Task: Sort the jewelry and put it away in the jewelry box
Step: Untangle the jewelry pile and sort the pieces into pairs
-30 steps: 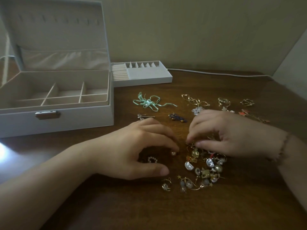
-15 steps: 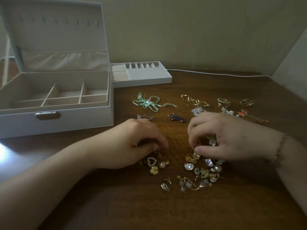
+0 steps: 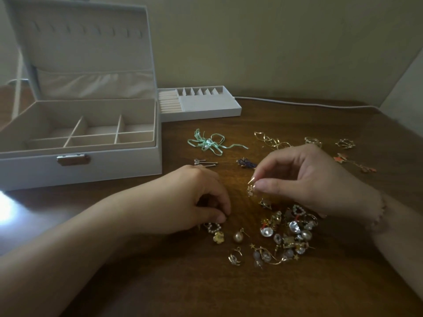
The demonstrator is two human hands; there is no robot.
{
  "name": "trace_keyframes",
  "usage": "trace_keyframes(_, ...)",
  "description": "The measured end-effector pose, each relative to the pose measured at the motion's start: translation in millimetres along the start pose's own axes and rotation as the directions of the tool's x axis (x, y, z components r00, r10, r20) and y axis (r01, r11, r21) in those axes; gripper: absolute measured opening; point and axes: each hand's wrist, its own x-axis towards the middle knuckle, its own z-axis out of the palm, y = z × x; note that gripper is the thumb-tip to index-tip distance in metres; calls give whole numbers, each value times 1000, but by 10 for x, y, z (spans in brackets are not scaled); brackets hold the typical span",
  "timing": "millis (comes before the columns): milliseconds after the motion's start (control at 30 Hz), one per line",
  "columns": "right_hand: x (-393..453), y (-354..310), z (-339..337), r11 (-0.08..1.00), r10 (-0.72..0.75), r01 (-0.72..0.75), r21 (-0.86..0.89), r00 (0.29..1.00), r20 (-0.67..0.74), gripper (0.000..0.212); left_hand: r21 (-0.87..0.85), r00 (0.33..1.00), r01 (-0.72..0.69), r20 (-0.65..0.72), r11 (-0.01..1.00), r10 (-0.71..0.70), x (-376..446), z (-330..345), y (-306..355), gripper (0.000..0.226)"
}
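Pinching a small gold earring [image 3: 251, 186] with the right hand [image 3: 304, 177], lifting it clear of the pile [image 3: 283, 234] for sorting; curling the left hand [image 3: 194, 200] fingers over pieces on the surface [image 3: 160, 282]; leaving the jewelry box [image 3: 80, 133] open, its compartments unfilled.

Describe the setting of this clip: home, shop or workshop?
Probably a home: a dark wooden table against a plain wall, an open white jewelry box, its removed tray, and loose earrings.

Both forearms are bare, with no sleeves in view. The right wrist wears a thin beaded bracelet [image 3: 380, 212]; nails are short and unpainted.
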Motion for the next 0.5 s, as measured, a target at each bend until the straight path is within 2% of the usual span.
trace_keyframes(100,17,17,70,990,-4,-2,-143,999,-41,11,14,1000,25,0,1000,-25,-5,-1,15,10)
trace_keyframes(200,32,12,113,981,-10,-7,-196,996,-86,9,-10,996,82,-24,997,-83,-9,-24,32,9)
trace_keyframes(333,64,-19,136,928,-62,7,-372,989,-136,8,-68,972,173,-150,983,-182,6,-59,28,22)
trace_keyframes(433,111,-58,152,923,-46,-13,-384,989,-142,16,-69,936,245,-245,967,-254,10,-63,12,28)
trace_keyframes(500,173,-96,175,910,2,-38,-412,996,-88,19,-23,909,284,-312,959,-277,8,-48,10,28)
